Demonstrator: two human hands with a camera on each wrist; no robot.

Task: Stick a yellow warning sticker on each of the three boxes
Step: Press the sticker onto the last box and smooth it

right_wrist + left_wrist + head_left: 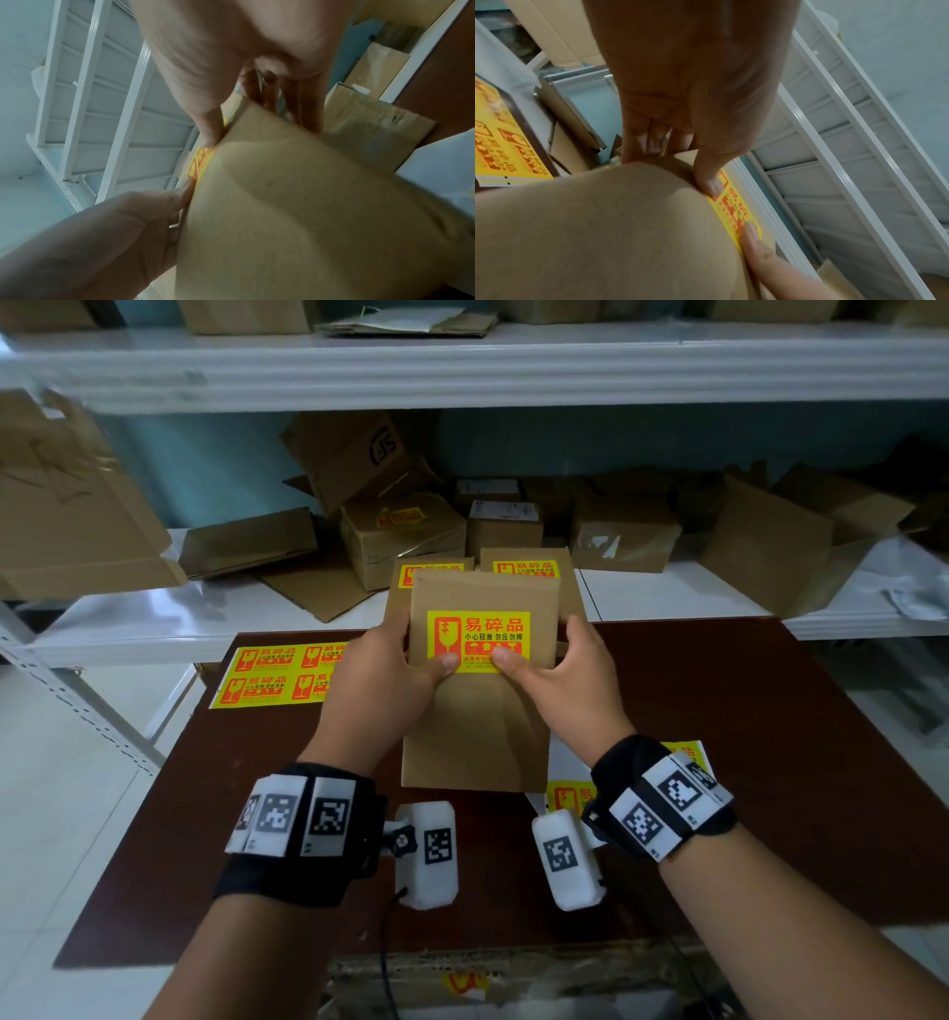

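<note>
I hold a flat brown cardboard box point(477, 731) tilted up above the dark table point(770, 762). A yellow warning sticker point(477, 634) sits on its upper face. My left hand point(382, 680) grips the box's left edge, thumb pressing the sticker's lower left corner. My right hand point(565, 680) grips the right edge, thumb on the sticker's bottom edge. The left wrist view shows both thumbs on the sticker point(734, 211) and the right wrist view a sliver of the sticker point(200, 162). Two more boxes with stickers, one on the left point(426, 572) and one on the right point(529, 564), stand behind the held one.
A sheet of spare stickers point(272, 677) lies on the table at the left, another sheet point(565, 796) under my right wrist. White shelving point(693, 593) behind the table holds several loose cardboard boxes point(400, 531). An upper shelf point(462, 367) spans overhead.
</note>
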